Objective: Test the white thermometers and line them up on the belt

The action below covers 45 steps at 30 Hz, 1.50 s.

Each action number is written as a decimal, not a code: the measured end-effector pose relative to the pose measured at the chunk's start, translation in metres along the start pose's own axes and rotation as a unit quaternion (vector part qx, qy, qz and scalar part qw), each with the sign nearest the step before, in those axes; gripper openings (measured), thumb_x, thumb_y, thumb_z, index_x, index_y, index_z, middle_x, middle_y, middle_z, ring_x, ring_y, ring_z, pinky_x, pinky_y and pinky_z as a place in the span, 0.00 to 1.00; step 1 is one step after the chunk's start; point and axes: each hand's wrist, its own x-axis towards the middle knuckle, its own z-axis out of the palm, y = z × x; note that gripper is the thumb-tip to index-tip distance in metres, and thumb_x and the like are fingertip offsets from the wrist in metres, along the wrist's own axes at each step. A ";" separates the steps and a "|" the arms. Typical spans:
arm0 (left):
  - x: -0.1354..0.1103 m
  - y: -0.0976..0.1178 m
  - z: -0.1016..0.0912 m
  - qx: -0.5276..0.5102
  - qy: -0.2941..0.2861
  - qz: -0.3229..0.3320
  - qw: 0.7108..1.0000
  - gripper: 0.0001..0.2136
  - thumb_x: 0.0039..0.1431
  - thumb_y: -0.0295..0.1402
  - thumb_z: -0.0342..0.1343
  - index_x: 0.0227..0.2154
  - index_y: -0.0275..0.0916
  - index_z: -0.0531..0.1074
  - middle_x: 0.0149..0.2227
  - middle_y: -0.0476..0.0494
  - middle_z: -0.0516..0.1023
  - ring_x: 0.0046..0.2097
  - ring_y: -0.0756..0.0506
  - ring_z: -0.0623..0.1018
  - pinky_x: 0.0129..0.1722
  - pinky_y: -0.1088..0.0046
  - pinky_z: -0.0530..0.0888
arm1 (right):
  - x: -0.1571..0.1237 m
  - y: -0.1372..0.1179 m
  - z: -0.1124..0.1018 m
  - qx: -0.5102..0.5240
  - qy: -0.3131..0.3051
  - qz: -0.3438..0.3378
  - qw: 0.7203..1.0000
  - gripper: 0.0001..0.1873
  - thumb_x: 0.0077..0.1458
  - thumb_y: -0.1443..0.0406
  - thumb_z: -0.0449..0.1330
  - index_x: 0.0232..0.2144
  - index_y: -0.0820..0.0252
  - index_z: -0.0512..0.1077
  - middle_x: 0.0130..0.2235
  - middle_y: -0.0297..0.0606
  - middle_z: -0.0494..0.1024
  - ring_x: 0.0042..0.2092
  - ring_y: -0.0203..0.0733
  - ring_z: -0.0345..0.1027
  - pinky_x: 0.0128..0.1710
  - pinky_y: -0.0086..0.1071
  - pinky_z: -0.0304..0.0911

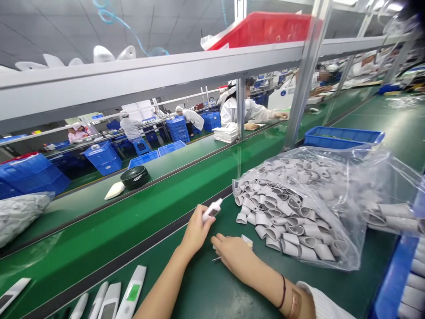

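My left hand (pixel 195 232) is closed around a white handheld thermometer (pixel 213 209), its small dark screen facing up and its narrow tip pointing away to the right. Just below it, my right hand (pixel 234 253) is curled palm down over the green bench. A thin metal tip (pixel 216 258) sticks out from under its fingers; the rest of that piece is hidden. Behind the knuckles shows a small white and yellowish piece (pixel 247 241), whose kind I cannot make out. To the right lies a clear plastic bag (pixel 353 241) spilling grey-white tubular plastic sleeves (pixel 282 217).
Several white thermometers lie lower left, one with a green screen (pixel 133 292). A green conveyor belt (pixel 166 188) runs behind the bench, carrying another thermometer (pixel 13 294). A blue tray (pixel 343 136) stands behind the bag. A metal post (pixel 300 88) and shelf (pixel 149 73) cross ahead. Co-workers sit beyond.
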 end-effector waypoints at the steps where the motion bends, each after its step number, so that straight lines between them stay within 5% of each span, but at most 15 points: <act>1: -0.009 0.006 -0.008 -0.042 0.034 -0.016 0.998 0.15 0.70 0.42 0.53 0.50 0.37 0.69 0.41 0.44 0.76 0.40 0.45 0.79 0.43 0.61 0.77 | -0.001 0.000 -0.002 0.015 0.013 -0.001 1.000 0.12 0.53 0.78 0.56 0.36 0.59 0.67 0.36 0.38 0.78 0.35 0.43 0.77 0.30 0.30 0.59; 4: -0.037 0.033 -0.034 -0.153 0.096 -0.037 0.983 0.20 0.71 0.44 0.47 0.58 0.38 0.59 0.37 0.46 0.75 0.34 0.47 0.78 0.39 0.66 0.77 | -0.001 0.001 -0.014 0.067 0.058 0.004 0.996 0.12 0.57 0.77 0.52 0.40 0.58 0.65 0.34 0.35 0.79 0.35 0.40 0.75 0.32 0.29 0.61; 8: -0.077 0.075 -0.064 -0.293 0.088 -0.038 0.951 0.25 0.71 0.42 0.48 0.65 0.39 0.53 0.39 0.44 0.75 0.36 0.47 0.77 0.40 0.68 0.77 | 0.007 -0.004 -0.042 0.176 0.142 0.026 0.974 0.07 0.67 0.67 0.47 0.44 0.58 0.63 0.28 0.30 0.73 0.25 0.35 0.65 0.26 0.28 0.58; 13: -0.110 0.106 -0.082 -0.403 0.051 -0.029 0.913 0.29 0.72 0.42 0.50 0.71 0.46 0.49 0.39 0.45 0.75 0.34 0.48 0.75 0.37 0.71 0.77 | 0.020 -0.034 -0.100 0.468 0.276 0.014 0.839 0.17 0.64 0.52 0.57 0.40 0.59 0.73 0.26 0.31 0.68 0.23 0.32 0.55 0.21 0.25 0.51; 16: -0.117 0.112 -0.082 -0.392 0.050 -0.056 0.917 0.30 0.68 0.46 0.55 0.70 0.49 0.55 0.37 0.45 0.75 0.32 0.50 0.72 0.29 0.77 0.72 | 0.026 -0.057 -0.128 0.599 0.259 0.008 0.758 0.17 0.62 0.51 0.59 0.43 0.57 0.72 0.21 0.25 0.58 0.21 0.30 0.47 0.18 0.24 0.45; 19: -0.119 0.114 -0.079 -0.326 0.106 -0.089 0.935 0.35 0.60 0.48 0.63 0.68 0.52 0.59 0.44 0.43 0.77 0.34 0.48 0.74 0.26 0.77 0.69 | 0.032 -0.073 -0.137 0.659 0.236 -0.026 0.714 0.16 0.62 0.53 0.61 0.45 0.55 0.70 0.20 0.23 0.57 0.20 0.29 0.46 0.19 0.22 0.45; 23: -0.119 0.115 -0.076 -0.243 0.153 -0.098 0.953 0.37 0.56 0.40 0.66 0.68 0.53 0.60 0.49 0.43 0.80 0.37 0.44 0.77 0.32 0.72 0.72 | 0.037 -0.081 -0.132 0.645 0.240 -0.085 0.721 0.12 0.64 0.55 0.62 0.46 0.53 0.71 0.25 0.26 0.67 0.21 0.27 0.53 0.20 0.20 0.50; 28: -0.116 0.116 -0.076 -0.229 0.157 -0.101 0.955 0.35 0.58 0.39 0.64 0.68 0.50 0.60 0.37 0.46 0.81 0.28 0.47 0.72 0.28 0.71 0.68 | 0.036 -0.077 -0.130 0.554 0.192 -0.147 0.796 0.10 0.63 0.58 0.63 0.44 0.54 0.77 0.34 0.34 0.76 0.30 0.31 0.70 0.27 0.21 0.66; 45: -0.119 0.124 -0.074 -0.194 0.150 -0.139 0.960 0.38 0.58 0.44 0.62 0.70 0.51 0.54 0.25 0.52 0.75 0.22 0.49 0.65 0.22 0.73 0.62 | 0.037 -0.089 -0.112 0.543 0.296 -0.148 0.772 0.11 0.63 0.56 0.63 0.43 0.53 0.79 0.33 0.33 0.78 0.28 0.32 0.70 0.22 0.24 0.65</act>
